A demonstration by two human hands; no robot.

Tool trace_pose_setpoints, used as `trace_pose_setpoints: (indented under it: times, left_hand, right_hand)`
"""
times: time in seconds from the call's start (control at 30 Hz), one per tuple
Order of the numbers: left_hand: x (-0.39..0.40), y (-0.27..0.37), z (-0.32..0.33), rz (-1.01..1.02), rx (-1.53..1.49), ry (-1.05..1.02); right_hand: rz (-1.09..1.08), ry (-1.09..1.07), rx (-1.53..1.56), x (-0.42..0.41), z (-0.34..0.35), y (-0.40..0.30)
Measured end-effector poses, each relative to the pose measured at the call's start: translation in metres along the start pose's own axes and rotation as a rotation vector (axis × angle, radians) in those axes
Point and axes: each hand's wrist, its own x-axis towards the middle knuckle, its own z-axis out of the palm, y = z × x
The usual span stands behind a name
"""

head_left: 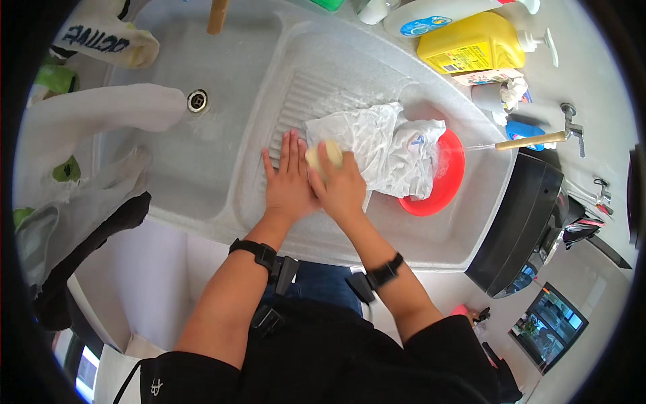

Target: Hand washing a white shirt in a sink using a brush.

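Note:
My right hand (339, 188) grips a pale yellow bar of soap (323, 155), slightly blurred, against wet white cloth (356, 144). Beside it, my left hand (288, 184) lies flat with its fingers apart, at the cloth's near left edge and over the ribbed washboard (308, 96) of the grey sink. Whether the palm pins down some fabric is hidden. The far right end of the cloth hangs into a red plastic basin (451, 174) holding sudsy water. A thin stream runs into the basin from a tan hose (530, 140) on the wall tap (571, 126).
A deeper sink compartment (212, 161) with a metal drain (197, 101) lies left. White socks (116, 106) hang over that side. Along the back ledge stand a yellow pump bottle (472, 45), a white spray bottle (434, 15) and a blue bottle (525, 132). A black appliance (520, 222) adjoins the sink's right end.

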Motion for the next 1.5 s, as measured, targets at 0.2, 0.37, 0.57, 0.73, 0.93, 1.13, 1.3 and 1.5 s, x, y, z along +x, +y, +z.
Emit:
trace_pose_setpoints:
  times: [0.2, 0.37, 0.57, 0.73, 0.93, 1.13, 1.3, 1.5]
  left_hand:
    - [0.008, 0.018, 0.001, 0.061, -0.126, 0.025]
    - [-0.008, -0.011, 0.012, 0.089, -0.203, 0.174]
    - [-0.004, 0.005, 0.017, 0.238, -0.293, 0.369]
    - [-0.002, -0.003, 0.010, 0.236, -0.312, 0.394]
    - [-0.002, -0.004, 0.008, 0.232, -0.335, 0.358]
    - [0.002, -0.001, 0.012, 0.220, -0.353, 0.375]
    - [0.003, -0.006, 0.008, 0.213, -0.313, 0.356]
    - [0.010, 0.005, 0.009, 0.239, -0.311, 0.346]
  right_hand:
    - [0.066, 0.317, -0.103, 0.107, 0.018, 0.051]
    - [0.127, 0.037, 0.050, 0.014, -0.033, 0.030]
    - [-0.021, 0.187, -0.295, 0.055, -0.014, 0.052]
    - [0.062, 0.171, -0.178, 0.058, -0.023, 0.050]
    - [-0.090, 0.109, -0.089, 0.036, -0.014, 0.045]
    - [0.126, 0.261, -0.245, 0.073, -0.026, 0.073]
    - [-0.132, 0.157, -0.208, 0.007, -0.012, 0.067]
    - [0.183, 0.296, -0.325, 0.094, -0.043, 0.116]
